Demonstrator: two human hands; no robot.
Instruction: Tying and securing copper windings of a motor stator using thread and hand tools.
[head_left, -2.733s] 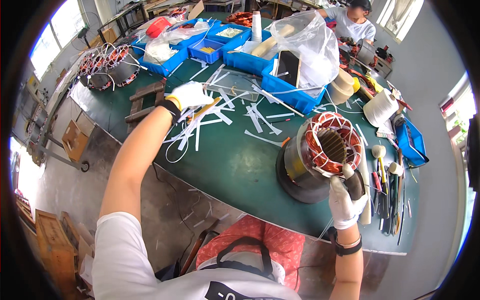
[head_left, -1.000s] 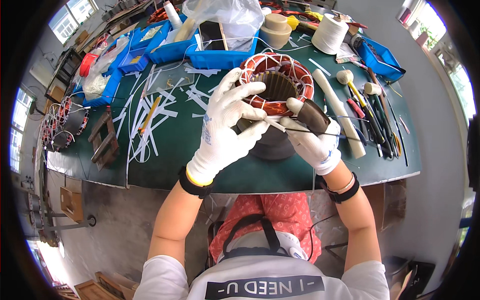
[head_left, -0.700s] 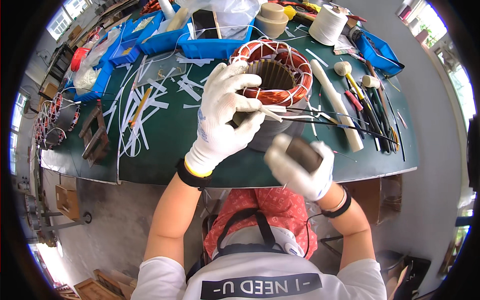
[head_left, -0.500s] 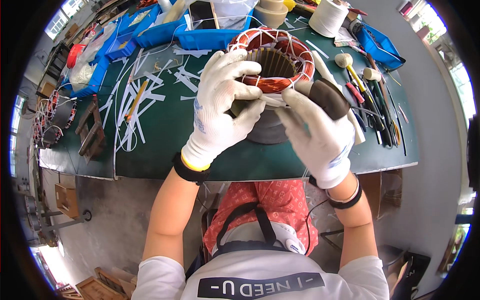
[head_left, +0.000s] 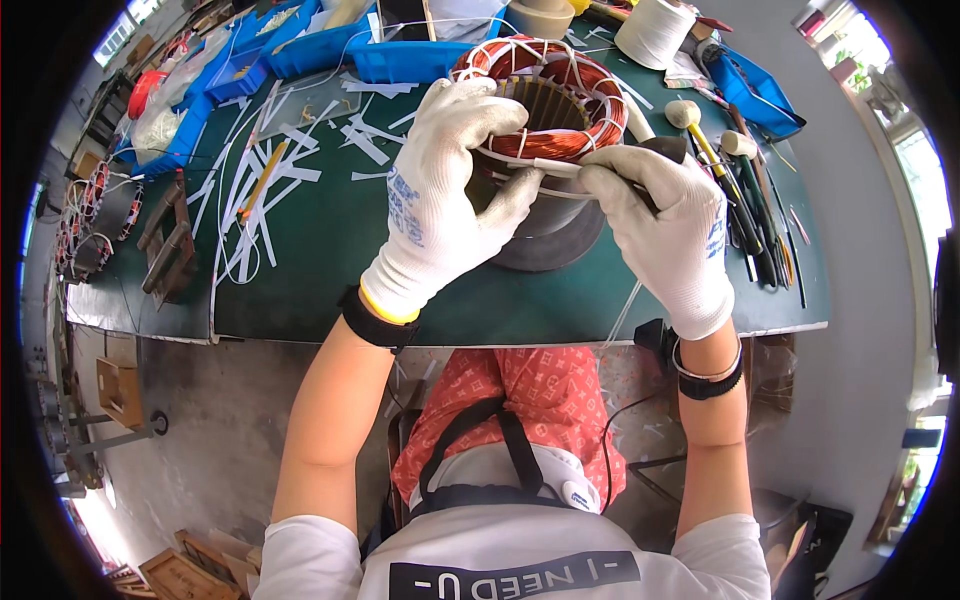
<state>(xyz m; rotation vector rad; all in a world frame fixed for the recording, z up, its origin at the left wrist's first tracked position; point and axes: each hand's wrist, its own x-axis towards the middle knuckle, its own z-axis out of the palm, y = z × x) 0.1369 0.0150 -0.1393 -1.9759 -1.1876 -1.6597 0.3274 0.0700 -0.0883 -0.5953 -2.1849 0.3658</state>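
A motor stator (head_left: 545, 225) stands on the bench, its ring of red-brown copper windings (head_left: 570, 145) laced with white cord. White sleeved leads (head_left: 556, 168) run along the front of the ring. My left hand (head_left: 435, 180), in a white knit glove, grips the left side, its fingers over the windings and its thumb against the leads. At the right front, my gloved right hand (head_left: 660, 210) pinches the end of a white lead between thumb and fingers. A thin white cord (head_left: 625, 312) hangs below that hand. Behind it, a dark brown rounded piece (head_left: 668, 148) is mostly hidden.
White paper strips (head_left: 265, 200) and a yellow-handled tool (head_left: 265, 180) lie left on the green bench (head_left: 400, 310). Blue bins (head_left: 410, 62) line the back. A mallet (head_left: 684, 115) and several hand tools (head_left: 760, 215) lie right, below a white thread cone (head_left: 655, 32).
My right hand has shifted rightward and turned, drawing the white lead along the ring's front. The dark brown piece now shows less behind it. My left hand stays on the stator.
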